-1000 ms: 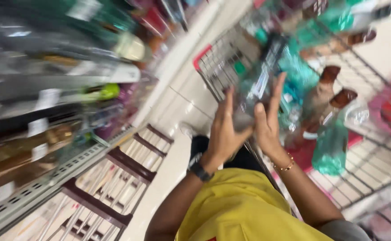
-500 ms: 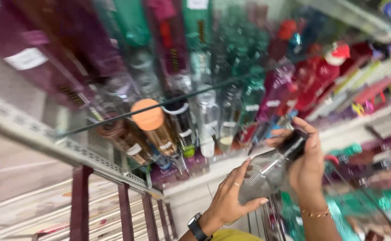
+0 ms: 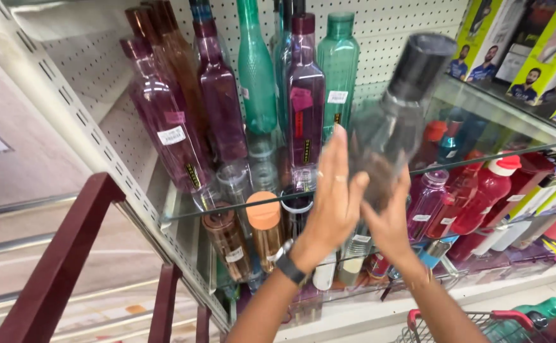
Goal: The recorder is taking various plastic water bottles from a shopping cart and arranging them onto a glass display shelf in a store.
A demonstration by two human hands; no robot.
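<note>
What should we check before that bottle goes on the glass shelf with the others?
1. Both hands on the bottle: ok. Left hand and right hand cup the clear bottle.
2. Black cap on: ok.
3. Bottle upright: not ok, it leans right.
4. Free gap on the glass shelf: cannot tell, the bottle blocks the view.
5. Neighbours steady: not ok, the purple bottles lean.
6. Grip firm: cannot tell, the picture is blurred.

Bottle probably before glass shelf, bottles behind.
</note>
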